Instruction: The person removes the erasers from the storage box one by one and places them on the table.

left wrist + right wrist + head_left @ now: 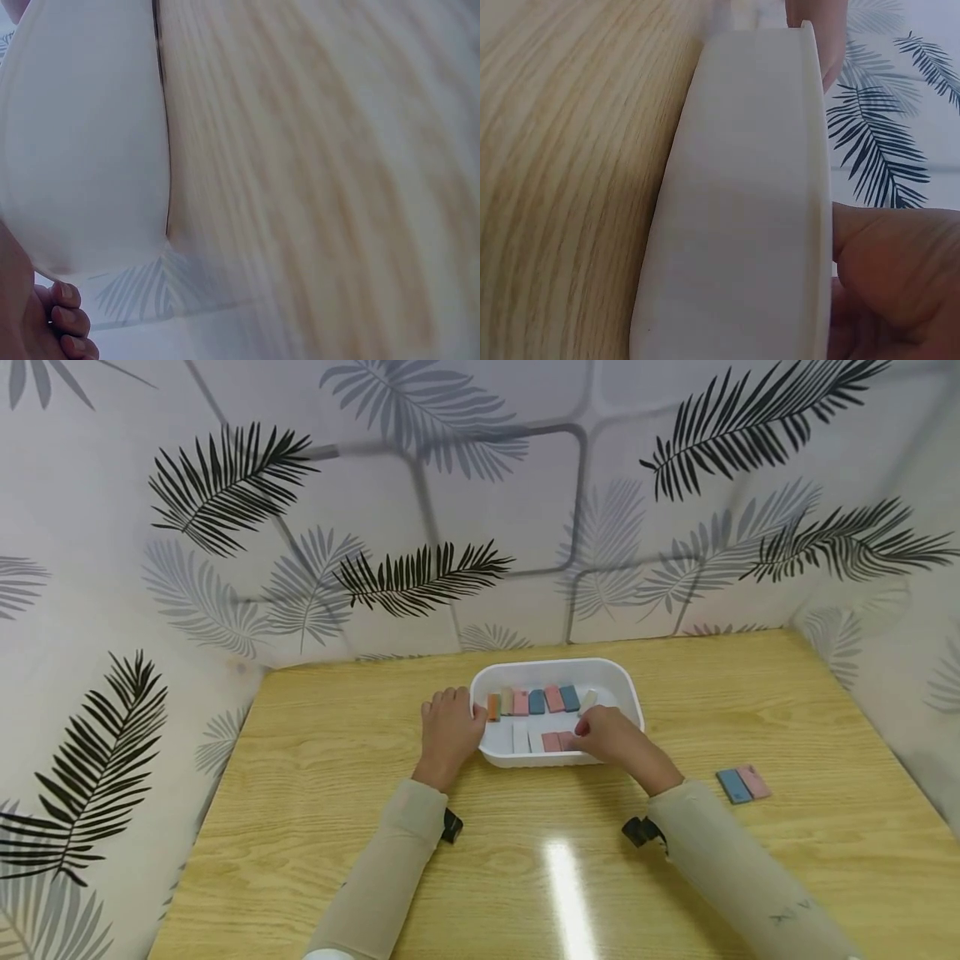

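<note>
A white plastic tray (558, 760) sits on the wooden table with two rows of small block erasers inside. At its left end my left hand (450, 731) grips the rim, thumb on the inner side and fingers outside. My right hand (618, 739) reaches over the near right rim, its fingers curled down, and pinches a pink eraser (567, 741) in the front row. Beside that lie another pink eraser (551, 742) and a white eraser (521, 737). Just above the right hand a cream eraser (588, 701) lies tilted. The right fingertips are partly hidden.
The back row also has a blue eraser (570, 698) and an orange-and-green eraser (493, 707). Right of the tray, a blue eraser (733, 786) and a pink eraser (753, 782) lie side by side on the table (322, 793). A leaf-patterned curtain (495, 510) hangs behind.
</note>
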Motion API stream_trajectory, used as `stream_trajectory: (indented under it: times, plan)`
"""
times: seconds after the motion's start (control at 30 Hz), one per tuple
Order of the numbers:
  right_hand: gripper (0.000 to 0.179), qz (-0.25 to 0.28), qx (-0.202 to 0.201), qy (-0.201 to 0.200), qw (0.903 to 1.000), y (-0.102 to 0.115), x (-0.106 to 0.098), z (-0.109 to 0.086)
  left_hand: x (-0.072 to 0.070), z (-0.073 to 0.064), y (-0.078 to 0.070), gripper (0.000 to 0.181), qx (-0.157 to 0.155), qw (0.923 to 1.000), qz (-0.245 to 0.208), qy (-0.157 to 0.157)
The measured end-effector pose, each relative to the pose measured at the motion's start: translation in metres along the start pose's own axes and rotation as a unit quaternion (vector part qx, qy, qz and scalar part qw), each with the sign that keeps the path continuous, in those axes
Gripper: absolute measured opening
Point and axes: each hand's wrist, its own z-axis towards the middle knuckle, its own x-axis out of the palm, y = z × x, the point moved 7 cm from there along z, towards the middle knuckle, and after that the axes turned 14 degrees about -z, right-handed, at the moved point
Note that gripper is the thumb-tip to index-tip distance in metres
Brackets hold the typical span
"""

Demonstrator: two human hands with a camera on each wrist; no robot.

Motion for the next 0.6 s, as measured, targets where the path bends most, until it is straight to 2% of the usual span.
stream_trajectory:
  times: [0.23,0.4,0.6]
  plan:
    - [0.031,-0.007,0.025,0.029,0.9992,-0.002,0.006,0.007,0.004,0.001,0.000,0.026,-0.002,1.0000,0.004,-0.002]
    - [0.036,-0.007,0.038,0.035,0.9986,-0.004,0.008,0.009,0.005,0.001,0.001,0.026,-0.007,1.0000,0.002,0.003]
    - [0.035,0.006,0.035,0.032,0.9989,-0.004,0.012,0.015,0.004,0.001,0.001,0.028,-0.005,1.0000,0.006,0.002]
